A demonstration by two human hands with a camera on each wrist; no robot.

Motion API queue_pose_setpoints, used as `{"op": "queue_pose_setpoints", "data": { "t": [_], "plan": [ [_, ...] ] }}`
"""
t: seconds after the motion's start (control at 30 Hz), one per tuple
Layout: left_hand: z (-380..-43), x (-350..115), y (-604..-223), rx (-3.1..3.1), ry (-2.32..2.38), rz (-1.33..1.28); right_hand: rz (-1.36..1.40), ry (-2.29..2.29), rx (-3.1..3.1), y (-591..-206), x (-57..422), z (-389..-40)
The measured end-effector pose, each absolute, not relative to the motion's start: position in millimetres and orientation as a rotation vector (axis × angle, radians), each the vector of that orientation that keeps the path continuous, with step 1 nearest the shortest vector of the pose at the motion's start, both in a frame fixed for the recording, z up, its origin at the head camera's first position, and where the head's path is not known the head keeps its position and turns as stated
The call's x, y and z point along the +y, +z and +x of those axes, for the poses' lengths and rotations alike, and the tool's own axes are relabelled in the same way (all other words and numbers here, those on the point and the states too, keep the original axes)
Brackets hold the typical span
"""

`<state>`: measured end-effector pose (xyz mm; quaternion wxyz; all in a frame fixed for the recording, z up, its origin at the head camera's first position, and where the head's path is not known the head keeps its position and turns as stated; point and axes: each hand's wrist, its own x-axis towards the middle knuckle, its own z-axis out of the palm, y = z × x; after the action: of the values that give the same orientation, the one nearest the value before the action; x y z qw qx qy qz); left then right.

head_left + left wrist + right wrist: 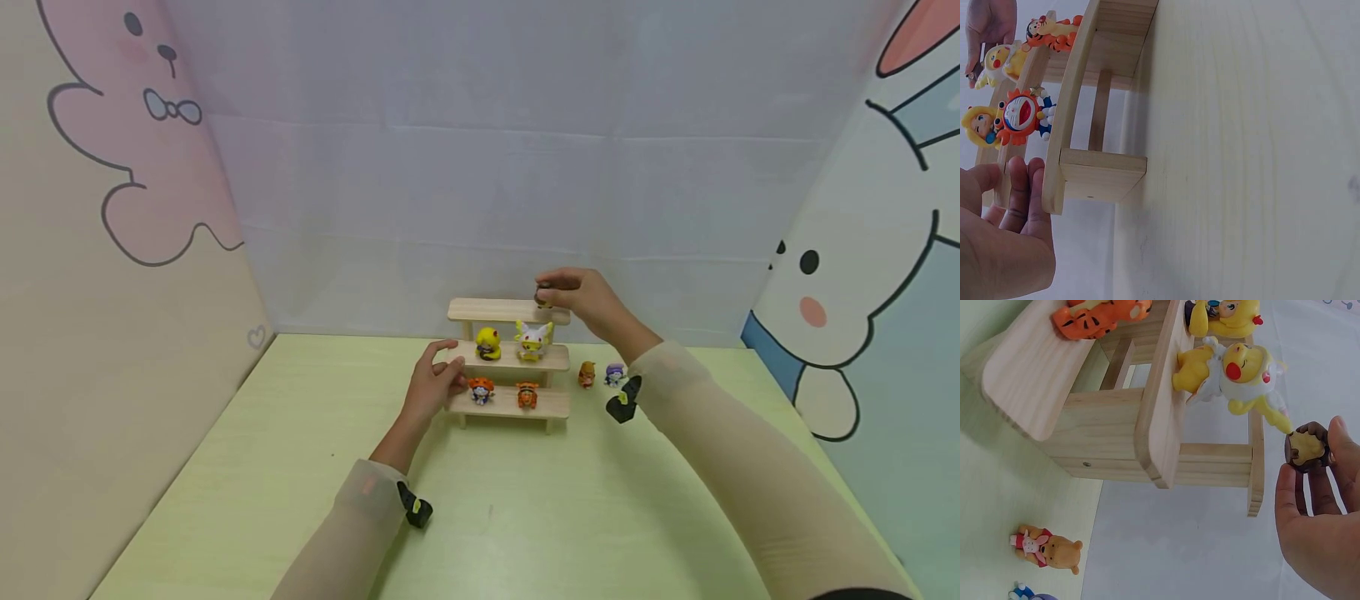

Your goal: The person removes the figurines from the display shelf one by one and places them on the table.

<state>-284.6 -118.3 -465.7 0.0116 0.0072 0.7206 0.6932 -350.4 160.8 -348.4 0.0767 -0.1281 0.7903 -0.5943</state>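
Observation:
My right hand (588,300) pinches a small dark-brown and tan figurine (1307,447) at the right end of the top board. My left hand (435,379) grips the left end of the middle board of a three-tier wooden display shelf (1088,94), thumb and fingers on either side. A yellow-haired figurine (488,343) and a yellow figurine with a white hood (1235,375) stand on the middle board. Below them, the bottom board bears an orange crab-hooded figurine (1021,117) and an orange striped tiger figurine (527,395).
On the table (300,500), right of the shelf, stand a bear figurine in red (1054,547) and a purple-and-white figurine (615,374). A pale cloth wall (450,167) rises close behind. Printed side panels flank the table.

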Motion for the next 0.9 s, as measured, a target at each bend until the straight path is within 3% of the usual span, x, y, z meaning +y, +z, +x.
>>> {"op": "queue_pose_setpoints", "data": {
  "t": [0.9],
  "plan": [
    [-280.6,-117.1,-468.6,2.278,2.205,0.030,-0.361,-1.780,2.392,-360.1,196.3,-343.9]
  ]
}}
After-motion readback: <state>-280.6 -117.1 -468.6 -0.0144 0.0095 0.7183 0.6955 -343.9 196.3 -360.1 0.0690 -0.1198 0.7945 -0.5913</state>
